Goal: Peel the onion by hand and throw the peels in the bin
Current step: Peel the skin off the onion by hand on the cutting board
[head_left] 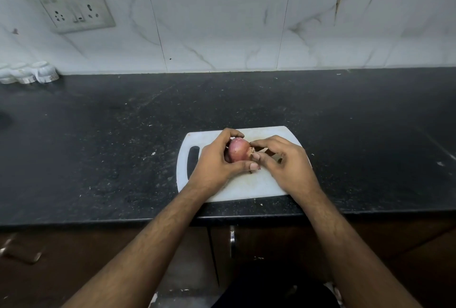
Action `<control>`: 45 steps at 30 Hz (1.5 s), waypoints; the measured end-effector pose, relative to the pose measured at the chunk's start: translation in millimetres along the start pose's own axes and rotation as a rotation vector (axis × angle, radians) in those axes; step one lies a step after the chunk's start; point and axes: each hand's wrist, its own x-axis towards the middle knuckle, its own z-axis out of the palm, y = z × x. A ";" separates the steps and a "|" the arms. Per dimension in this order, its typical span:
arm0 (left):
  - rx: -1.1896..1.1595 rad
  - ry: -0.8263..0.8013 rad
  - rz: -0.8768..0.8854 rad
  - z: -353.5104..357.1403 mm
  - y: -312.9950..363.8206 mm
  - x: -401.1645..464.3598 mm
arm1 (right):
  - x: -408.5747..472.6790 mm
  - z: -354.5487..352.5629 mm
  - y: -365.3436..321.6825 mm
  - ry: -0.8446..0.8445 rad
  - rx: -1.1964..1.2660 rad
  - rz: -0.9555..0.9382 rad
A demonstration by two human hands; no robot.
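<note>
Head view: we see both hands on one onion (238, 150).
Left hand (217, 159) cups it over the cutting board (246, 184); right hand (283, 162) pinches its root end. Dark surface (98, 135) beneath.

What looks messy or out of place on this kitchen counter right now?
Only small things. Pale flecks and crumbs lie scattered across the black counter, mostly left of the white cutting board, whose near edge juts slightly over the counter's front. The left hand holds the onion while the right hand pinches its root end. No bin is in view.
</note>
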 end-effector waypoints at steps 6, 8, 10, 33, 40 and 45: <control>-0.005 -0.024 0.003 0.1 -0.7 1.4 | -1.4 2.2 2.9 0.063 -0.061 -0.075; 0.004 -0.025 0.003 -0.3 -0.9 1.9 | -1.2 3.2 4.8 0.058 -0.089 -0.075; 0.007 -0.029 0.004 -0.5 0.9 1.4 | -2.5 4.4 5.8 0.036 -0.104 -0.055; 0.090 -0.166 0.086 -3.4 5.4 -2.3 | 5.0 8.6 0.0 -0.169 -0.326 0.017; 0.050 -0.145 0.044 -1.9 3.9 0.6 | 9.5 8.7 -2.7 -0.221 -0.255 0.161; -0.061 -0.139 -0.015 -2.7 2.3 -2.2 | 7.2 -4.6 2.1 -0.151 -0.002 0.142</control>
